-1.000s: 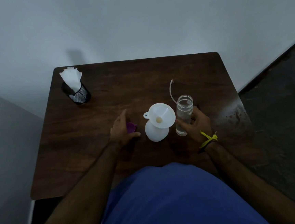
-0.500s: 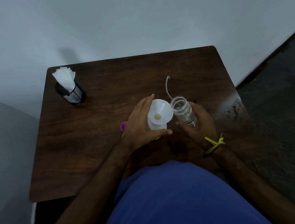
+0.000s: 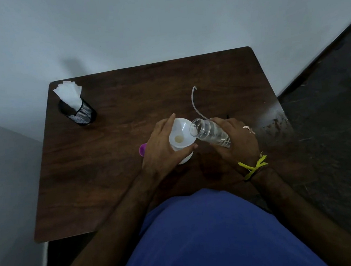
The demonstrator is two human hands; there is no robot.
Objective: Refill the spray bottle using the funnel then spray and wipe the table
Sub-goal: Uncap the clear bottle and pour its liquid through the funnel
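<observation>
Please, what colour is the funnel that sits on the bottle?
The funnel is white, as the head view shows; the left hand steadies it.

A single wide-angle camera on the person's head looks forward and steeply down. It sits close over the counter (image 3: 115, 180), taking in its whole top, the wall (image 3: 160, 23) behind and the floor (image 3: 328, 119) at the right.

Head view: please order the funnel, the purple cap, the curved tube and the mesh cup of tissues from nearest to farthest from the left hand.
Measured from the left hand:
1. Funnel: the hand is around it, touching.
2. Purple cap: just beside the hand, on its left side.
3. Curved tube: beyond the funnel, toward the table's far right.
4. Mesh cup of tissues: far left corner of the table.
</observation>
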